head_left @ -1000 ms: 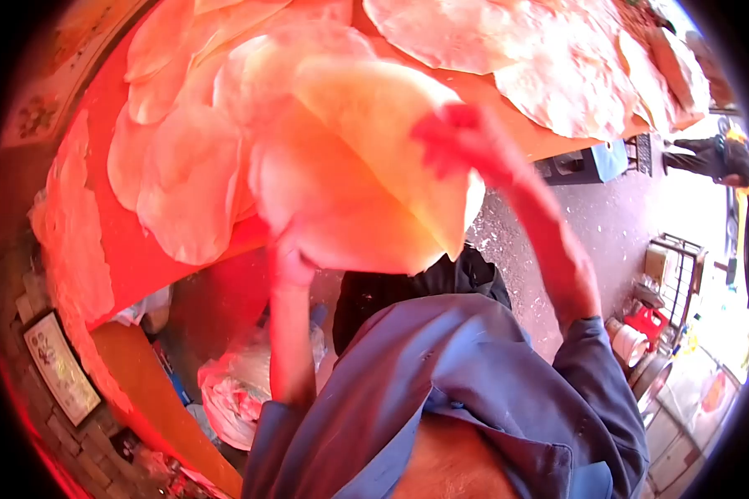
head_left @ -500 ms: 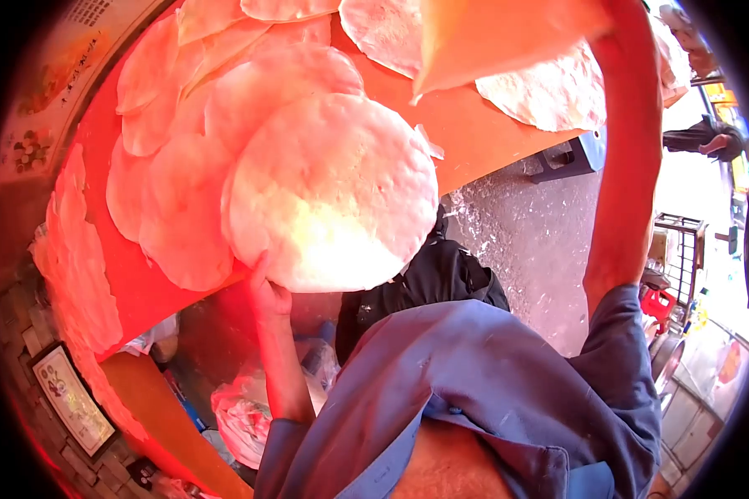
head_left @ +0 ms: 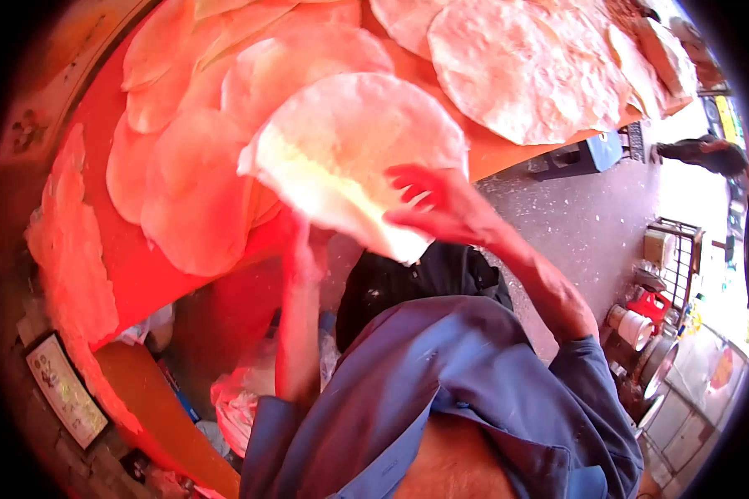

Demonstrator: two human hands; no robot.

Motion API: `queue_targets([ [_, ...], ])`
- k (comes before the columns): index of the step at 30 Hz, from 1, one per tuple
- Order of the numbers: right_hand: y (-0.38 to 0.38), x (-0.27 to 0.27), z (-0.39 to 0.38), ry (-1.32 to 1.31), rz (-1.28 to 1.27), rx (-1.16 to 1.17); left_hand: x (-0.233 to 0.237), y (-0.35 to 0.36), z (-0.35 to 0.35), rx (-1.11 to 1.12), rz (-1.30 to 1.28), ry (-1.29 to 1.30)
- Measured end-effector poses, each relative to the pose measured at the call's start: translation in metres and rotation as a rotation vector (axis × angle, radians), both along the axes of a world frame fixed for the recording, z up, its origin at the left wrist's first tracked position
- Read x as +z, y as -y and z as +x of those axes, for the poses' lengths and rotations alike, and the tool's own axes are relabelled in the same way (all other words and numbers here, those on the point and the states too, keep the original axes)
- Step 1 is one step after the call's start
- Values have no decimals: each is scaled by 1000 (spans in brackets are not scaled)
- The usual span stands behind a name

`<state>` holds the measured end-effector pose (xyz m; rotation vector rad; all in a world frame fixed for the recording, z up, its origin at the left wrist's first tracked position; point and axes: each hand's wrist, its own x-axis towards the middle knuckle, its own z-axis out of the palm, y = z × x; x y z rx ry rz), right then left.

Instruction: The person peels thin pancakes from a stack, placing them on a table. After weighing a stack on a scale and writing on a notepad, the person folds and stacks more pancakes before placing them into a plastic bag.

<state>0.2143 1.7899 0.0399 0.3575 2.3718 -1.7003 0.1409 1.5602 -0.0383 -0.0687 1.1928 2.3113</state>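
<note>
A large round flatbread (head_left: pixel 362 141), thin and pale, is tilted up at the near edge of the table, its near rim drooping to a point. My left hand (head_left: pixel 302 241), somewhat blurred, grips it at the near left rim, with the fingertips hidden behind the bread. Over its right part is my right hand (head_left: pixel 445 204), fingers spread and curved, holding nothing. More flatbreads (head_left: pixel 195 191) lie overlapping on the orange-red tabletop (head_left: pixel 133 274) to the left and behind. Another big browned flatbread (head_left: pixel 520 75) lies at the right.
Below the table's right end stands a blue plastic stool (head_left: pixel 587 154). A wire rack (head_left: pixel 678 258), a red container (head_left: pixel 651 306) and round pans (head_left: pixel 657 366) are at the right. Plastic bags (head_left: pixel 245 399) sit beneath the table. Farther off, part of a person (head_left: pixel 707 156) shows.
My right hand has come down from the upper right, and the flatbread it held now lies at the right. The front flatbread has lifted and tilted at my left hand.
</note>
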Motion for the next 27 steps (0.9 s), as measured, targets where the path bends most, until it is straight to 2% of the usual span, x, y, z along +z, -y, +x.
queue_targets([
  [3,36,-8,-20,-144,95,115,-8,0,-10,-43,3,-8],
  [5,39,-2,-25,35,-73,61,1,-1,-12,-22,-89,-31],
  [7,41,-7,-25,29,-161,22,1,3,-11,-44,-222,-120],
  [10,40,-9,-32,27,-58,47,13,7,-9,63,-182,-17],
  [15,46,-23,-29,6,-109,91,17,15,-7,188,-134,122],
  [16,43,-30,-28,3,-129,76,14,16,-5,248,-153,151],
  [17,35,-30,-31,-7,-140,57,-10,30,-5,226,-82,98],
  [18,42,-22,-32,-33,102,7,-35,45,-5,201,-8,47],
  [19,48,-20,-31,-182,249,-20,-18,37,-3,249,-94,87],
  [21,60,-7,-39,-463,670,184,11,18,-2,350,-240,149],
  [23,64,-41,-57,-515,915,405,12,18,-1,435,-271,166],
  [24,46,-46,-59,-454,676,301,-2,30,0,457,-241,169],
  [26,5,4,-79,-464,228,120,4,55,-2,438,-218,110],
  [27,-25,46,-87,-260,-6,92,6,69,-3,506,-162,172],
])
